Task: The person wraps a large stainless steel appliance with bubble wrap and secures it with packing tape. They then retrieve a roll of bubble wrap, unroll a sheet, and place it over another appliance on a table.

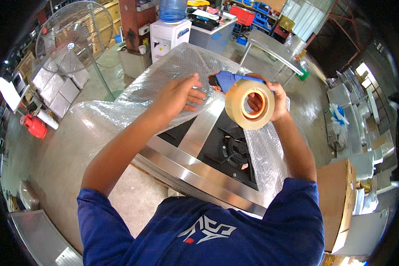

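Right hand (270,99) grip wrapped round tape dispenser (235,82), blue handle; fingers through core of clear tape roll (249,104). Roll held in air above stove (217,150), hole facing me, axis roughly toward camera. Left hand (179,95) flat, fingers spread, pressing bubble wrap (164,75) down on stove top, pinching nothing. I read dispenser nose pointing left, just beside left fingertips; can't tell if tape end touches wrap. Left hand nearer wrap; roll lies right of it. Burner (235,148) uncovered below roll.

Bubble wrap (173,71) on stove (217,150)
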Demonstrator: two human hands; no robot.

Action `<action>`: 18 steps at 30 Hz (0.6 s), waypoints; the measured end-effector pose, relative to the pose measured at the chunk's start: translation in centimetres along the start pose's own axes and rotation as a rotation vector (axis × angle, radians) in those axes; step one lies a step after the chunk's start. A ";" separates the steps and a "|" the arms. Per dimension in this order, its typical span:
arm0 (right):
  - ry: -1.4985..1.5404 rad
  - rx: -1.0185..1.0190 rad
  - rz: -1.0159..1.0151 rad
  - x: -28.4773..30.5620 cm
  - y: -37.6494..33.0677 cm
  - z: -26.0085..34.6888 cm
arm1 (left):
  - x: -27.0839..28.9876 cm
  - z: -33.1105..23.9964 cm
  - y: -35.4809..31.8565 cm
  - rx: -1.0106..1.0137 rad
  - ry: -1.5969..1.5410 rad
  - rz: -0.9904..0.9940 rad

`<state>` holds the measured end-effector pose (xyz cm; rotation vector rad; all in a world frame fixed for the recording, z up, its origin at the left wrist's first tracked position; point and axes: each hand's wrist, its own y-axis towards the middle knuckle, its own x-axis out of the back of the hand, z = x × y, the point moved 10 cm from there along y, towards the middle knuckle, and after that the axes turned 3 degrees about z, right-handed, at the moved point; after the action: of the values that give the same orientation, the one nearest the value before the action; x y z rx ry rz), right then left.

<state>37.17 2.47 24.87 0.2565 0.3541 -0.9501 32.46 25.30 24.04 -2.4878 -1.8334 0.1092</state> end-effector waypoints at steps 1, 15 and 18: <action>-0.066 0.041 0.044 -0.6 0.0 0.4 | -0.6 0.6 -0.1 0.046 -0.121 0.039; -0.224 0.231 0.058 -2.2 -0.8 1.4 | -5.1 3.2 -1.0 0.085 -0.829 0.165; -0.373 0.275 0.009 -1.5 -0.9 1.3 | -5.8 2.7 -0.8 -0.023 -0.913 0.252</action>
<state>35.84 2.64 26.59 0.3234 -0.1216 -1.0142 29.74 20.02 21.52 -2.9139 -1.6644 1.4388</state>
